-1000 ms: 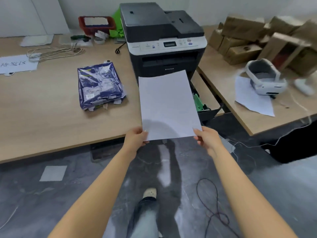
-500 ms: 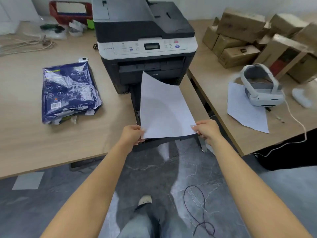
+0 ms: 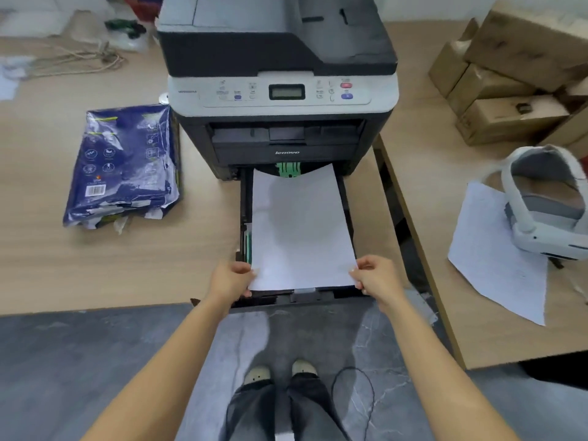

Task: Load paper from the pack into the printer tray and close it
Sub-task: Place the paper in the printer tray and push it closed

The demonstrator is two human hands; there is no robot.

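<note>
A black and grey printer (image 3: 280,90) stands on the wooden desk with its black paper tray (image 3: 347,198) pulled out toward me. White paper (image 3: 299,230) lies in the tray, its far edge near a green guide (image 3: 288,169). My left hand (image 3: 230,280) pinches the paper's near left corner. My right hand (image 3: 375,278) pinches the near right corner. The opened blue paper pack (image 3: 127,163) lies flat on the desk, left of the printer.
A white headset (image 3: 547,202) rests on a loose sheet (image 3: 490,259) on the right desk, with cardboard boxes (image 3: 515,71) behind it. Coiled rope (image 3: 73,60) lies at the far left. A black cable (image 3: 353,396) loops on the grey floor by my feet.
I have stepped closer to the printer. The paper, held up in the air before, has come down flat into the open tray, both hands still on its near corners.
</note>
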